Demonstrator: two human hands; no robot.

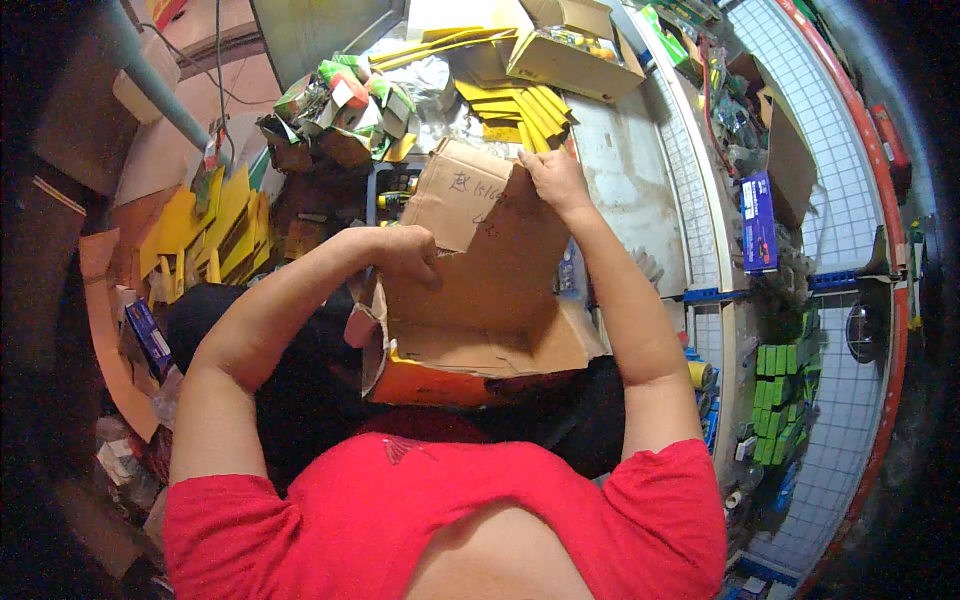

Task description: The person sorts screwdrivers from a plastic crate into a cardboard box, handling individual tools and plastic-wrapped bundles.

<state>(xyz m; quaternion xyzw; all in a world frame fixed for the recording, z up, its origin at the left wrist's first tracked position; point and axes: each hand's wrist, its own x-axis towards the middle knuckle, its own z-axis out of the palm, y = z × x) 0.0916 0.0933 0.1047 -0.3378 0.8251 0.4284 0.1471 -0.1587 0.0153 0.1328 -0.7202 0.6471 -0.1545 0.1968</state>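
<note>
A brown cardboard box [470,335] with a red-orange outer side rests on my lap, its open top facing me. One of its flaps [455,195], marked with handwriting, is folded at the far side. My left hand [405,252] is closed at the box's left side, below that flap; its fingertips are partly hidden. My right hand [553,180] pinches the far right edge of the cardboard between thumb and fingers. Both forearms reach in from the sides, around the box.
Yellow flat cartons [515,105] and crumpled green-white packaging [350,105] lie on the bench beyond. More yellow cartons [220,225] stand at the left. An open carton [575,55] sits at the back. Wire-mesh shelving [800,75] with green boxes [780,390] runs along the right.
</note>
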